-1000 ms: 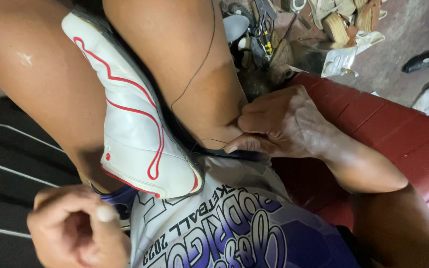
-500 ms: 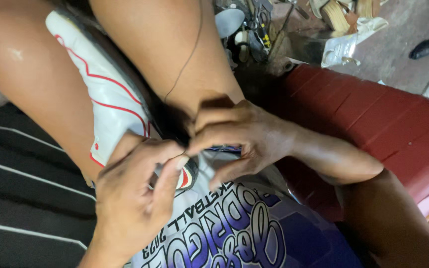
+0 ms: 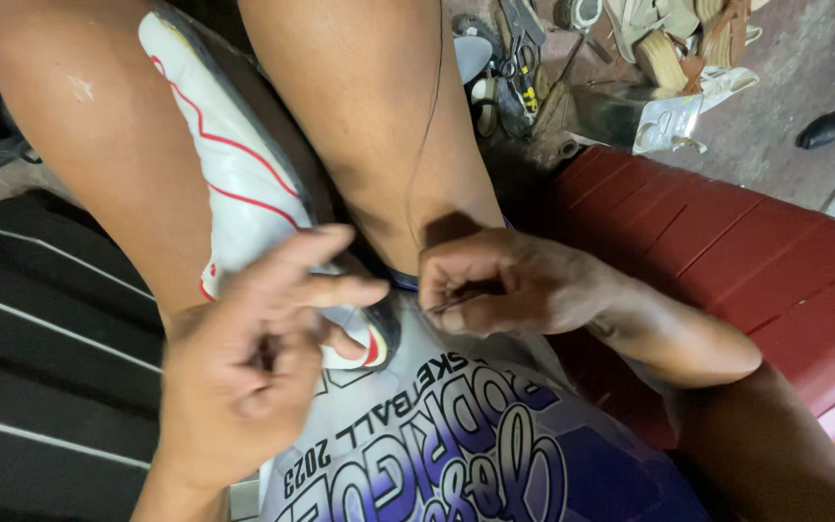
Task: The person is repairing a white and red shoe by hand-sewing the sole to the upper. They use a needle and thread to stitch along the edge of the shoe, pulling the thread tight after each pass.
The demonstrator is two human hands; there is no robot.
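A white shoe w/ red trim [image 3: 234,193] is clamped sole-side between the knees, toe end toward the torso. The left hand [image 3: 244,377] is laid over the toe, fingers loosely spread, thumb tucked under; nothing is seen pinched. A thin dark needle or awl [image 3: 456,303] is pinched in the curled fingers of the right hand [image 3: 504,285], just beside the toe. A dark thread [image 3: 427,126] is run up along the leg. Judged approx. mid-stitch at the toe; finished seam length can't be told. Tools [image 3: 524,58] are scattered on the floor beyond.
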